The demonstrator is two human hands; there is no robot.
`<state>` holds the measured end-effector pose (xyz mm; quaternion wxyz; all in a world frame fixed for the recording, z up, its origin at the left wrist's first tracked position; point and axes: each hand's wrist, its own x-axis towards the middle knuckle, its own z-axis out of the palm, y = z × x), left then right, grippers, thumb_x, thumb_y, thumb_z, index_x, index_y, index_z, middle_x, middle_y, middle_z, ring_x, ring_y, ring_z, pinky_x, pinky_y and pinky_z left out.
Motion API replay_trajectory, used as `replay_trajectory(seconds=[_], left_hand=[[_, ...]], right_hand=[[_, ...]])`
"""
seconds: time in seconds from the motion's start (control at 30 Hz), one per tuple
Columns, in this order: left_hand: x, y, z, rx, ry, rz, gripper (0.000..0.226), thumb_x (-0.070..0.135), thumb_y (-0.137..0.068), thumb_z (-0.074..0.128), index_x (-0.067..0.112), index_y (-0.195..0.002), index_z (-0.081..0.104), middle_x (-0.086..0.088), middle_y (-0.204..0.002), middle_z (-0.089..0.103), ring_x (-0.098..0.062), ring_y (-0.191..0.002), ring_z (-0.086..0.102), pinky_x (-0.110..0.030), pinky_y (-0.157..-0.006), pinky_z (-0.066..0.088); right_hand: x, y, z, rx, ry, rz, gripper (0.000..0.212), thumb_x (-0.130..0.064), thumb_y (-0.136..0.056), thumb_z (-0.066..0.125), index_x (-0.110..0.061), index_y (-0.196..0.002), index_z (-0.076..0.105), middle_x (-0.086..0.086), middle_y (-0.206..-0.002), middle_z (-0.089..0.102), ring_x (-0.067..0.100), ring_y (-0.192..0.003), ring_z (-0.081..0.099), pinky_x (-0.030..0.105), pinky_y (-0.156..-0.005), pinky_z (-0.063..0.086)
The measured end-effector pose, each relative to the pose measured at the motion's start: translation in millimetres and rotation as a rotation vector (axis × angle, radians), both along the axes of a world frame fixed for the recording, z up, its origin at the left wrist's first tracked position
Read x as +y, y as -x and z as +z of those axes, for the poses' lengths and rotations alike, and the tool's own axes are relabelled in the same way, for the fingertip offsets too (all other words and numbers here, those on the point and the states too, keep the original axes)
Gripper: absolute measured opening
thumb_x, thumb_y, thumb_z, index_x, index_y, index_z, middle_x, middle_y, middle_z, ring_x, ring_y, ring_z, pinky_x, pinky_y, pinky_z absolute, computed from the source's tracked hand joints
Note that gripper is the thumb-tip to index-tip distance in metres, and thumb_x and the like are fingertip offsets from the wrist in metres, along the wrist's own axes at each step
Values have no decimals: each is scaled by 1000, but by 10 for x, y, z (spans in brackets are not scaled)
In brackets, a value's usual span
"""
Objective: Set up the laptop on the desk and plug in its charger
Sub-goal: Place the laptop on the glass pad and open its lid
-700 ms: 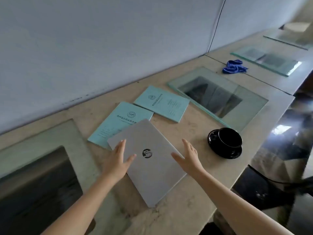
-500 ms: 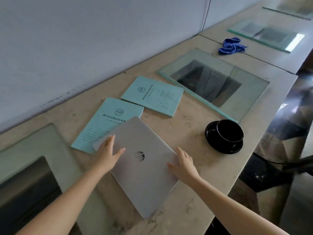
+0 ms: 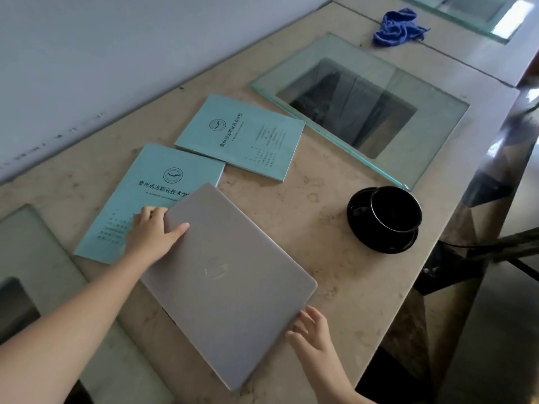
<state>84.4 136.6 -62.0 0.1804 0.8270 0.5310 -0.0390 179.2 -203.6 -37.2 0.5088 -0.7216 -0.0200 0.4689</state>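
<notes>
A closed, flat silver-grey laptop (image 3: 224,275) lies lid-up on the beige stone table (image 3: 329,182), set at a slant to the table's edges, its far corner overlapping the nearer of two pale teal paper booklets (image 3: 140,199). The second teal booklet (image 3: 245,135) lies just beyond, clear of the laptop.

The left hand (image 3: 151,231) grips the laptop's far left edge: the thumb lies on top of the lid while the fingers (image 3: 145,212) curl over the edge and press on the booklet beneath. The right hand (image 3: 312,330) sits at the near right corner, fingers loosely spread and touching the edge, holding nothing closed. Hands at opposite corners give the best leverage for turning or sliding a wide, thin slab, so this looks like a squaring-up move before the lid is opened.

The slanted pose and the overlap on the booklet explain the grip: the laptop probably needs to come off the paper and sit flat and straight on bare stone. A glossy black cup on its black saucer (image 3: 385,220) stands well apart to the right, worth keeping clear of during any swing. Framed glass panels (image 3: 431,135) are set into the table on either side, leaving the stone strip between them as the sensible spot. A crumpled blue cloth (image 3: 396,26) lies far back. No charger or cable can be identified with certainty, so plugging in is not yet begun.
</notes>
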Motion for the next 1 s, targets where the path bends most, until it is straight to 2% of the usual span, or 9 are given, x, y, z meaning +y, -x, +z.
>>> replay_trajectory(seconds=[0.13,0.27,0.4,0.5,0.63,0.73,0.8,0.9,1.0], left_hand=[[-29,-18,-6,4,-5,15,62,52,-84,58,11,-129,44,-11,-134,38,-33,-124,37,-49,-96,38],[-47,-27,-10,15,3,20,63,52,-85,56,11,-131,43,-13,-134,38,-34,-124,37,-49,-97,38],[-67,-31,-2,9,16,37,66,51,-85,57,10,-135,41,-17,-137,36,-37,-127,34,-49,-100,34],[-17,-58,51,4,82,63,69,48,-83,63,9,-136,42,-21,-138,39,-38,-127,37,-47,-102,34],[60,27,167,-56,216,112,61,34,-77,75,2,-124,51,-20,-128,55,-36,-114,53,-40,-93,41],[54,220,225,-184,324,198,63,25,-77,77,0,-126,46,-19,-130,53,-34,-117,52,-41,-97,39],[-12,361,256,-269,369,266,61,23,-78,76,2,-125,44,-18,-128,53,-33,-116,52,-44,-99,41],[-194,579,307,-359,338,373,58,24,-77,76,7,-121,43,-16,-126,55,-32,-114,54,-46,-99,44],[-444,874,397,-505,267,493,51,20,-78,75,9,-118,45,-14,-126,54,-30,-113,54,-39,-93,43]], right_hand=[[172,145,54,150,0,-100,47,-5,-89,51,-26,-126,31,-29,-108,52,-9,-94,54,12,-71,44],[252,143,134,255,31,-257,45,-12,-86,52,-27,-126,36,-11,-115,58,4,-99,57,25,-78,47],[336,91,157,361,37,-422,35,-8,-86,50,-21,-117,39,0,-107,60,13,-87,60,28,-70,48],[391,51,120,403,75,-511,42,-11,-86,52,-16,-126,36,13,-113,57,20,-81,54,26,-61,41],[391,-26,81,421,111,-508,44,-13,-85,52,-10,-126,37,14,-105,55,21,-71,52,26,-47,33],[420,-65,34,402,148,-493,48,-17,-82,54,-9,-128,43,13,-123,53,28,-91,60,33,-64,51],[438,-87,50,403,185,-454,46,-18,-80,54,-9,-125,49,15,-127,53,31,-100,59,34,-69,50],[443,-110,116,410,208,-381,33,-16,-82,52,-6,-113,55,15,-112,58,26,-80,56,30,-57,42],[466,-127,150,358,200,-297,35,-14,-84,52,-6,-118,53,14,-108,59,23,-73,56,28,-51,41]])
